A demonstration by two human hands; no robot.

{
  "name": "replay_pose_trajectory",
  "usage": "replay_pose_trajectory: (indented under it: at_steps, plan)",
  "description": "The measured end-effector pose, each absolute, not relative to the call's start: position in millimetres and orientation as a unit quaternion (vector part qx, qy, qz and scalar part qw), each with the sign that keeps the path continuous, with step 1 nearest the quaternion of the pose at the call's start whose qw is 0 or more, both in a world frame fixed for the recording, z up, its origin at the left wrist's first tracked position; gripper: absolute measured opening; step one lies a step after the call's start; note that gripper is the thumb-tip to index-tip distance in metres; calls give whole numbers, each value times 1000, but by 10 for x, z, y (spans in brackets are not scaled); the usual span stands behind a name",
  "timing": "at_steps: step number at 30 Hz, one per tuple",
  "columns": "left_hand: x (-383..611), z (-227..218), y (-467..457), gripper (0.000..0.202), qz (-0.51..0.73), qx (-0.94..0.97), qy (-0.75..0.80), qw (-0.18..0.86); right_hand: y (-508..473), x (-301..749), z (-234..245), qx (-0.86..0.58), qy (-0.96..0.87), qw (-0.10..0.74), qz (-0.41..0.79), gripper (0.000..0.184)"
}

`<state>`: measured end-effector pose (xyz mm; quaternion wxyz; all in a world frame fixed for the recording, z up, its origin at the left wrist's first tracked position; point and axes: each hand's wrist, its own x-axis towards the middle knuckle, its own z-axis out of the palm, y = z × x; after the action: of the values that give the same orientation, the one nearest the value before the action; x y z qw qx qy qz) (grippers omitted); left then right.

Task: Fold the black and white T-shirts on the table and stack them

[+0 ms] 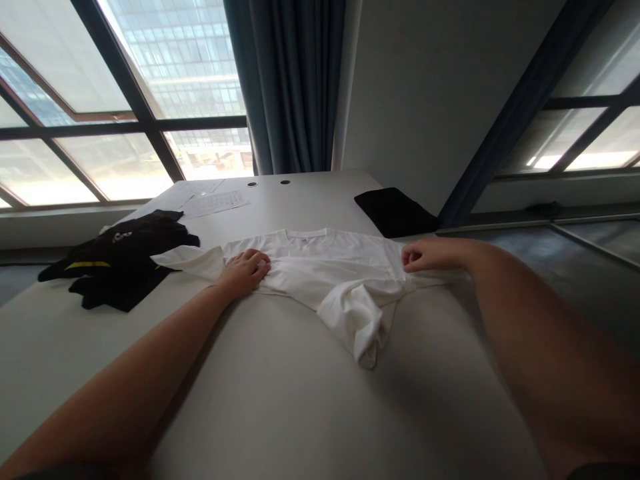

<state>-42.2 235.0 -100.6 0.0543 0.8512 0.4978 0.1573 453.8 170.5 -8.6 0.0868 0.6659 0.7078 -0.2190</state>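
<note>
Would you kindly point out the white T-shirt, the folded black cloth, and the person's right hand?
White short-sleeved T-shirt (320,263): head view, chest.
Folded black cloth (395,212): head view, top.
Person's right hand (431,255): head view, back.

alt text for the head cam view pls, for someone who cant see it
Two bare hands rest on a rumpled white T-shirt on a pale table, the left hand mid-shirt, the right hand at its far edge. A black garment with a yellow stripe lies to the left; folded black cloth and papers lie beyond.
</note>
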Motion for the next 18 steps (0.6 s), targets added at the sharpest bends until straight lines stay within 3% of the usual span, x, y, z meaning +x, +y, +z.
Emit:
replay_pose_trajectory:
  at_steps: [2, 4, 6, 11, 18]
  plan:
    - [-425, -1010, 2356, 39, 158, 851, 497, 56, 1693, 4321, -60, 630, 725, 98, -261, 43]
    - [-428, -1012, 2361, 38, 160, 852, 496, 55, 1688, 4203, -81, 629, 739, 83, -227, 47]
    - [-429, -1011, 2362, 38, 159, 852, 496, 53, 1687, 4184, -127, 650, 730, 88, -192, 43]
    - [-413, -1000, 2338, 40, 151, 854, 495, 52, 1655, 4382, -184, 703, 647, 171, -241, 44]
    - [-428, -967, 2343, 42, 147, 861, 483, 59, 1606, 4475, -64, 737, 643, 171, -119, 27]
